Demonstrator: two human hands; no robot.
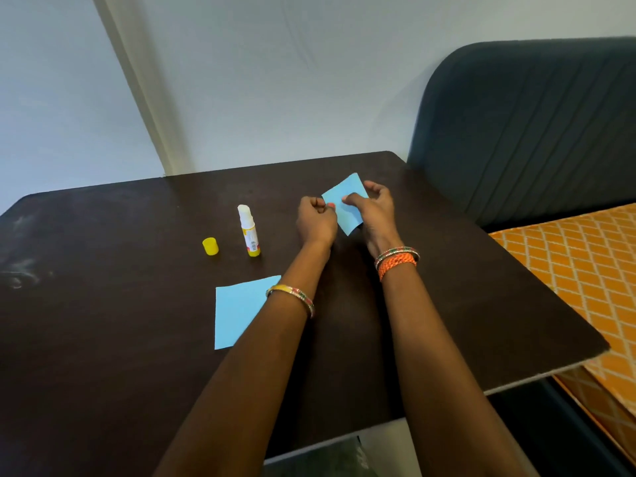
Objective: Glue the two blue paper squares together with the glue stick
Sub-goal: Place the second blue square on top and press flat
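Observation:
One blue paper square is lifted off the dark table between both hands. My left hand pinches its left edge, and my right hand grips its right side with thumb on the front. The second blue paper square lies flat on the table nearer to me, partly covered by my left forearm. The glue stick stands upright and uncapped, its white glue extended, to the left of my hands. Its yellow cap sits further left.
The table's right edge runs diagonally beside an orange patterned cushion. A dark blue padded backrest stands behind the table's right corner. A pale wall is at the back.

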